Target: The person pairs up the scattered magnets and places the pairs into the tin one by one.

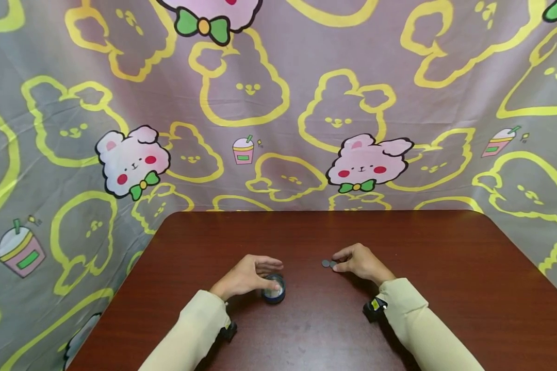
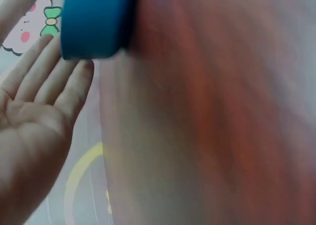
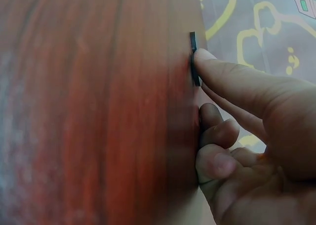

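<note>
A short round blue thing (image 1: 274,298), dark at the rim and pale in its middle, stands on the table just right of my left hand (image 1: 248,275). The left thumb overlaps its top in the head view, and the fingers reach past its far side. In the left wrist view, its smooth blue side (image 2: 96,22) stands before the straight fingers. Two small thin grey discs (image 1: 326,263) lie side by side on the tabletop. My right hand (image 1: 364,263) touches the right one with its thumb; the index finger extends beyond it. Its other fingers bend loosely in the right wrist view.
The dark brown wooden table (image 1: 306,335) has rounded far corners. Behind and beside it hangs a grey-pink curtain (image 1: 278,139) with bunny drawings. A small black device (image 1: 373,309) sits at the right wrist, and another (image 1: 229,331) at the left.
</note>
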{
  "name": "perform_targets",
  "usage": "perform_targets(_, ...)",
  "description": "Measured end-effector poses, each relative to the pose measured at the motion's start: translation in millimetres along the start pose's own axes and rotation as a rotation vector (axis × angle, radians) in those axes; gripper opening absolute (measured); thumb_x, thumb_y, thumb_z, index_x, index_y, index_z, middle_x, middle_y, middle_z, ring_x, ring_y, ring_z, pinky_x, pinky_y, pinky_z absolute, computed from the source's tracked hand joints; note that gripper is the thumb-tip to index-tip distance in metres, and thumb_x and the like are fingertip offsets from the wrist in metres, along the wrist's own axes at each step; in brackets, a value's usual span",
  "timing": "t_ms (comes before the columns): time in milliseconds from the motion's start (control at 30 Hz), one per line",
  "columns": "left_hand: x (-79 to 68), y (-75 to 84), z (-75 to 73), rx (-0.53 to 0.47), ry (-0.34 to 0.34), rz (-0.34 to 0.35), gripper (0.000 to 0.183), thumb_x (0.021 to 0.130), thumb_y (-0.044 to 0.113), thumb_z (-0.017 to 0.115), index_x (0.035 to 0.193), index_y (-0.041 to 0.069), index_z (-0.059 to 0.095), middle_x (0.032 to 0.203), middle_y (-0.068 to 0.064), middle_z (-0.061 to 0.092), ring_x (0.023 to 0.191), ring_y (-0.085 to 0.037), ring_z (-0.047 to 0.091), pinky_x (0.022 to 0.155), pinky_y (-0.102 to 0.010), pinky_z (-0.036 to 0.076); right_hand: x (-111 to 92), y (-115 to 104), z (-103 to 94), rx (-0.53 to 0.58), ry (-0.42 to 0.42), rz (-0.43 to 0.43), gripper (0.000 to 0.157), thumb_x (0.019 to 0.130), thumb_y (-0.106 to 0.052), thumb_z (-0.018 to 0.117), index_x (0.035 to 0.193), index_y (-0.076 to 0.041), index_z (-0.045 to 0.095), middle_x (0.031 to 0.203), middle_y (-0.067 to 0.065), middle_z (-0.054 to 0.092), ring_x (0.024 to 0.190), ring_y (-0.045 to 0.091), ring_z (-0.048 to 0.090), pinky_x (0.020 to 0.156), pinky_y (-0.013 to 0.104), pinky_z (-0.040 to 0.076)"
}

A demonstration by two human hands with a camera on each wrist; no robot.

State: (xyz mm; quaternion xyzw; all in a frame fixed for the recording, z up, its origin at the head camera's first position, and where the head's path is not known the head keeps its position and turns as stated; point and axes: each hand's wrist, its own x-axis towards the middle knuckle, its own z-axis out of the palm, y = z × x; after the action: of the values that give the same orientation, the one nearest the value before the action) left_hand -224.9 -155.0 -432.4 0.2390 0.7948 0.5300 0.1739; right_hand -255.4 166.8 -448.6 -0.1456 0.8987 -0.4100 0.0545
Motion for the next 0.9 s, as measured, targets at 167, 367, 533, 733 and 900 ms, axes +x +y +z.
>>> perform_targets(167, -11.0, -6.3, -3.7, 0.012, -0.053, 0.016, 0.065, 0.073, 0.016, 0.081, 0.129, 0.0, 0.053, 0.126, -0.011, 0.057, 0.117, -0.022, 0.052, 0.097, -0.037, 0.042, 1, 1, 1.3, -0.014, 0.001, 0.025, 0.025, 0.071, -0.012, 0.081, 0.093, -0.006, 0.074, 0.088, 0.003, 0.07, 0.077, 0.01, 0.058, 0.066, 0.027, 0.047)
perform_targets(367, -17.2, -10.6, -4.2, -0.007, -0.08, 0.02, 0.072, 0.07, 0.014, 0.083, 0.132, -0.001, 0.049, 0.133, -0.014, 0.051, 0.122, -0.026, 0.048, 0.099, -0.035, 0.04, 1, 0, 2.5, -0.036, 0.012, 0.005, 0.022, 0.07, -0.012, 0.081, 0.09, -0.006, 0.075, 0.084, 0.002, 0.071, 0.078, 0.011, 0.058, 0.068, 0.027, 0.047)
perform_targets(533, -18.8, -14.2, -3.1, -0.04, -0.092, 0.021, 0.074, 0.069, 0.008, 0.083, 0.133, -0.003, 0.047, 0.134, -0.018, 0.049, 0.123, -0.028, 0.047, 0.098, -0.032, 0.041, 2, -2, 2.9, -0.037, 0.019, 0.0, 0.02, 0.069, -0.011, 0.082, 0.086, -0.006, 0.074, 0.08, 0.001, 0.07, 0.075, 0.011, 0.057, 0.065, 0.027, 0.046)
perform_targets(733, -19.3, -15.8, -1.9, -0.051, -0.072, 0.005, 0.072, 0.068, 0.003, 0.082, 0.131, -0.005, 0.048, 0.131, -0.019, 0.051, 0.121, -0.029, 0.048, 0.097, -0.034, 0.042, 2, -3, 4.8, 0.021, 0.042, 0.006, 0.018, 0.068, -0.005, 0.081, 0.079, -0.003, 0.068, 0.071, -0.001, 0.064, 0.064, 0.011, 0.055, 0.058, 0.026, 0.045)
perform_targets(900, -19.0, -13.9, 0.5, -0.042, -0.056, -0.004, 0.069, 0.068, 0.001, 0.082, 0.129, -0.005, 0.05, 0.127, -0.017, 0.055, 0.119, -0.029, 0.05, 0.097, -0.037, 0.042, 1, -5, 4.6, 0.144, 0.004, 0.062, 0.014, 0.075, -0.001, 0.075, 0.086, 0.001, 0.067, 0.068, 0.003, 0.062, 0.057, 0.014, 0.054, 0.049, 0.027, 0.048)
